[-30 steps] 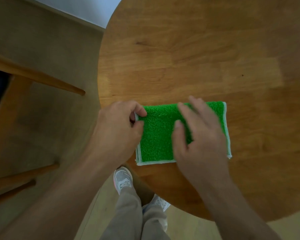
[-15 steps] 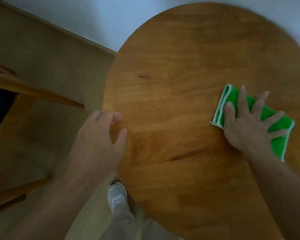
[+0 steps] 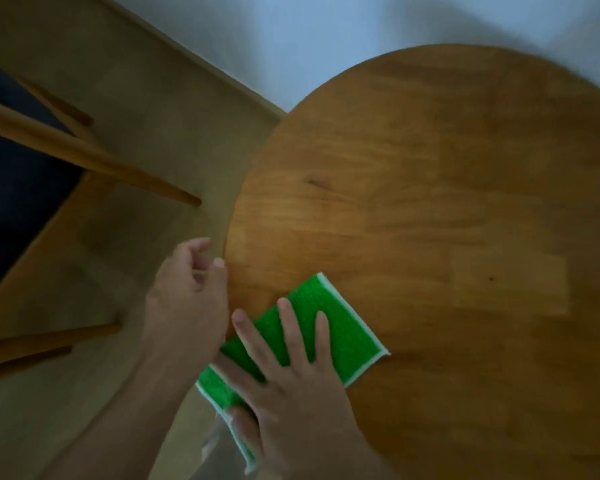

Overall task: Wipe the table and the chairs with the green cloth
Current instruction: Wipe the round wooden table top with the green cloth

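A folded green cloth [image 3: 340,327] with a white hem lies on the round wooden table [image 3: 430,220] near its left front edge. My right hand [image 3: 291,382] presses flat on the cloth with spread fingers, and the cloth's near end hangs over the table's rim. My left hand [image 3: 187,296] rests at the table's left edge, fingers loosely curled, holding nothing. A wooden chair [image 3: 49,147] with a dark seat stands to the left.
The chair's legs and rails [image 3: 42,344] reach toward the table on the left. A pale wall [image 3: 326,39] runs behind the table. Beige floor [image 3: 160,116] lies between chair and table.
My right hand has slid the cloth from the table's right side back to the left front edge. My left hand stays at the table's left rim. The view has tilted up.
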{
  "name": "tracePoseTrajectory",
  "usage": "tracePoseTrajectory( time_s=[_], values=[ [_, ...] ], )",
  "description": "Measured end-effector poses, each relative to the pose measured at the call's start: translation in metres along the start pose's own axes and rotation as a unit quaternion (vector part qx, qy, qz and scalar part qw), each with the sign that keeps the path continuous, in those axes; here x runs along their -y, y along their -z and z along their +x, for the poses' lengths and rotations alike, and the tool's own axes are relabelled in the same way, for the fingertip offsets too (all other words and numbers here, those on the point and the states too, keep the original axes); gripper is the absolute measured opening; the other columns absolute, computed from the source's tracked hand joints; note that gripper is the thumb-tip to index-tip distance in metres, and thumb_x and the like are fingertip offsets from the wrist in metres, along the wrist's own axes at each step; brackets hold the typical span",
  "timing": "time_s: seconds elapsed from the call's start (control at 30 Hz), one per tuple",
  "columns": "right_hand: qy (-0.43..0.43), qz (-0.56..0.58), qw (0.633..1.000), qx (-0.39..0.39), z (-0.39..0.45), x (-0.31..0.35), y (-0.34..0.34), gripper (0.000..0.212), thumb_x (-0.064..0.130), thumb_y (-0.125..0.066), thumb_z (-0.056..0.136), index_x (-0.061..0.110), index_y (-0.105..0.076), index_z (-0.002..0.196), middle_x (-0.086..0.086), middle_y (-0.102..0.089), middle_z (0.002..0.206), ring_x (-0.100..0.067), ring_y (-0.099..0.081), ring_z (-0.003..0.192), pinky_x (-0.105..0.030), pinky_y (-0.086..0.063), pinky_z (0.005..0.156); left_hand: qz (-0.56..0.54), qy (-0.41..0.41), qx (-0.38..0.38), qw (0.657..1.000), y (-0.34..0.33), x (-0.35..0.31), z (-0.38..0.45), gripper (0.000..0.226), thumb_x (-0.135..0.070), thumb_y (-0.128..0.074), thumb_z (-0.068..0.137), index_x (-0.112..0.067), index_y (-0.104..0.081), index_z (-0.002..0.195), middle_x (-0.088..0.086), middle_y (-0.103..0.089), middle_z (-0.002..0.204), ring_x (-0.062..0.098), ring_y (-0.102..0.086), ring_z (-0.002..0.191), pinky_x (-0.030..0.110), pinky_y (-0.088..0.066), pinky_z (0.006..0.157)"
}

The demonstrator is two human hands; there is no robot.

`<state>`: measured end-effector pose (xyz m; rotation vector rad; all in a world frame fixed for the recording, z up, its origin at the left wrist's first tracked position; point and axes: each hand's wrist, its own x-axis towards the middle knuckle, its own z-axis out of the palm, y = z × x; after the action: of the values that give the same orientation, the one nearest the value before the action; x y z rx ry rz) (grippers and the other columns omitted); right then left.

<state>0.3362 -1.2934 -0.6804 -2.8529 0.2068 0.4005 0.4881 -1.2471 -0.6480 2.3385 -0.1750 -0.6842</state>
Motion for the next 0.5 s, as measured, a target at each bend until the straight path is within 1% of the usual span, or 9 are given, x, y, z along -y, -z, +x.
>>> tracePoseTrajectory(
  time_s=[0.07,0.13,0.17,0.23,0.27,0.3,0.37,0.43,0.5],
  values=[
    [0.036,0.010,0.999,-0.009,0.003,-0.018,0.003,0.068,0.067,-0.047,0.082,0.047,-0.029,0.145,0.006,-0.015,0.161,-0.037,-0.018,0.144,-0.066,-0.007,0.110,-0.052,0.057,0.010,0.997,0.001,0.006,-0.003,0.030,-0.040,-0.045,0.098,-0.033,-0.054,0.126,-0.017,-0.058,0.103,0.008,-0.058,0.096,0.047,-0.051,0.090],
    [0.031,0.012,0.999,-0.042,0.024,-0.045,0.017,0.061,0.067,-0.035,0.089,0.046,-0.026,0.146,0.007,-0.015,0.161,-0.035,-0.016,0.146,-0.064,-0.007,0.111,-0.102,0.103,0.012,0.989,-0.002,0.010,-0.007,0.021,-0.045,-0.043,0.098,-0.043,-0.059,0.111,-0.017,-0.063,0.092,0.012,-0.062,0.093,0.051,-0.053,0.087],
    [0.008,-0.002,0.998,-0.066,0.043,-0.063,0.025,0.060,0.067,-0.027,0.092,0.046,-0.021,0.148,0.007,-0.011,0.161,-0.035,-0.012,0.146,-0.065,-0.006,0.111,-0.123,0.119,0.008,0.985,-0.004,0.011,-0.009,0.020,-0.048,-0.042,0.097,-0.048,-0.061,0.101,-0.016,-0.065,0.088,0.012,-0.063,0.090,0.052,-0.053,0.086],
    [-0.062,-0.030,0.994,-0.088,0.090,-0.105,0.044,0.062,0.070,-0.010,0.092,0.048,0.000,0.149,0.008,0.007,0.159,-0.036,0.001,0.146,-0.065,0.000,0.110,-0.145,0.140,0.008,0.979,-0.010,0.013,-0.013,0.023,-0.059,-0.038,0.090,-0.055,-0.060,0.087,-0.014,-0.066,0.089,0.012,-0.063,0.091,0.053,-0.052,0.087],
    [-0.103,-0.041,0.990,-0.089,0.116,-0.128,0.056,0.062,0.071,-0.004,0.090,0.049,0.009,0.147,0.009,0.015,0.158,-0.037,0.007,0.146,-0.065,0.004,0.109,-0.150,0.148,0.010,0.977,-0.012,0.014,-0.015,0.026,-0.063,-0.034,0.085,-0.057,-0.060,0.086,-0.016,-0.065,0.089,0.011,-0.062,0.092,0.052,-0.051,0.088],
    [-0.143,-0.046,0.985,-0.089,0.140,-0.150,0.067,0.062,0.071,-0.002,0.090,0.049,0.013,0.146,0.008,0.019,0.158,-0.038,0.010,0.145,-0.064,0.006,0.108,-0.156,0.154,0.011,0.976,-0.014,0.014,-0.018,0.029,-0.066,-0.032,0.082,-0.056,-0.059,0.086,-0.018,-0.064,0.089,0.008,-0.061,0.092,0.051,-0.051,0.089],
    [-0.217,-0.019,0.972,-0.083,0.178,-0.182,0.087,0.062,0.069,-0.006,0.091,0.048,0.010,0.148,0.003,0.017,0.161,-0.041,0.013,0.145,-0.067,0.007,0.108,-0.170,0.159,0.009,0.972,-0.016,0.016,-0.022,0.036,-0.068,-0.030,0.079,-0.054,-0.061,0.089,-0.020,-0.064,0.086,0.005,-0.061,0.090,0.049,-0.051,0.090],
    [-0.266,0.009,0.960,-0.083,0.195,-0.186,0.096,0.063,0.066,-0.008,0.092,0.045,0.006,0.150,0.000,0.014,0.162,-0.043,0.014,0.144,-0.070,0.006,0.109,-0.187,0.154,0.011,0.970,-0.016,0.016,-0.025,0.039,-0.069,-0.028,0.078,-0.054,-0.062,0.091,-0.012,-0.067,0.090,0.010,-0.063,0.089,0.051,-0.052,0.087],
    [-0.270,0.006,0.959,-0.081,0.195,-0.161,0.092,0.064,0.064,-0.007,0.092,0.042,0.005,0.151,-0.004,0.013,0.162,-0.046,0.013,0.143,-0.071,0.004,0.108,-0.202,0.149,0.009,0.968,-0.017,0.018,-0.026,0.041,-0.068,-0.028,0.079,-0.052,-0.063,0.091,-0.006,-0.068,0.094,0.013,-0.064,0.090,0.052,-0.052,0.086]
  ],
)
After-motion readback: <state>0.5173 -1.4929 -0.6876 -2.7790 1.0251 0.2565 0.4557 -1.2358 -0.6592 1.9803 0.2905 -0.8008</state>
